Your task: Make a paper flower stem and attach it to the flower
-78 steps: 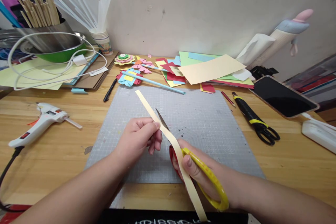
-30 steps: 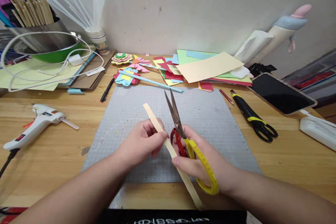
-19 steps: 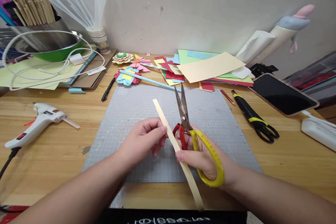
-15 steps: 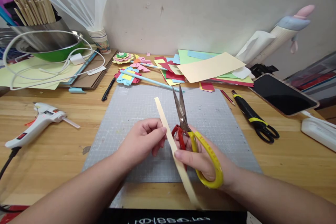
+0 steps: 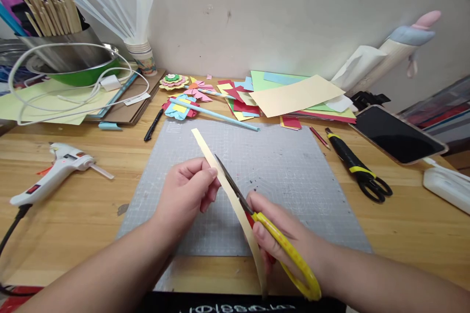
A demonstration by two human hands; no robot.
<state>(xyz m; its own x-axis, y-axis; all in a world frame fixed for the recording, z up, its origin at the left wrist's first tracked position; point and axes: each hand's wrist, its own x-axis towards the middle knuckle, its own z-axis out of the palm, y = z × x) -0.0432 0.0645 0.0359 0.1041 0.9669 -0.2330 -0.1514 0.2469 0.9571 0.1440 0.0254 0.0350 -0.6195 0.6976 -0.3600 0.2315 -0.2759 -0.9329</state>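
Observation:
Between thumb and fingers, my left hand (image 5: 189,186) pinches a long cream paper strip (image 5: 235,200) near its upper part. The strip runs diagonally down toward the table's front edge, its lower end curving. My right hand (image 5: 282,234) grips the scissors (image 5: 290,249), which have one yellow and one red handle. Their dark blades lie alongside the strip, tips close to my left fingertips; whether any paper sits between the blades I cannot tell. Both hands are above the grey cutting mat (image 5: 176,156).
At the back lie paper flowers (image 5: 179,107), a blue paper stick (image 5: 216,115) and a stack of coloured paper (image 5: 297,95). A hot glue gun (image 5: 55,171) rests at left. Black-handled scissors (image 5: 358,166) and a phone (image 5: 398,133) lie at right.
The scissors have tipped left and down, from pointing upward to lying along the strip. My left hand and the strip have shifted left, and my right thumb no longer presses the strip.

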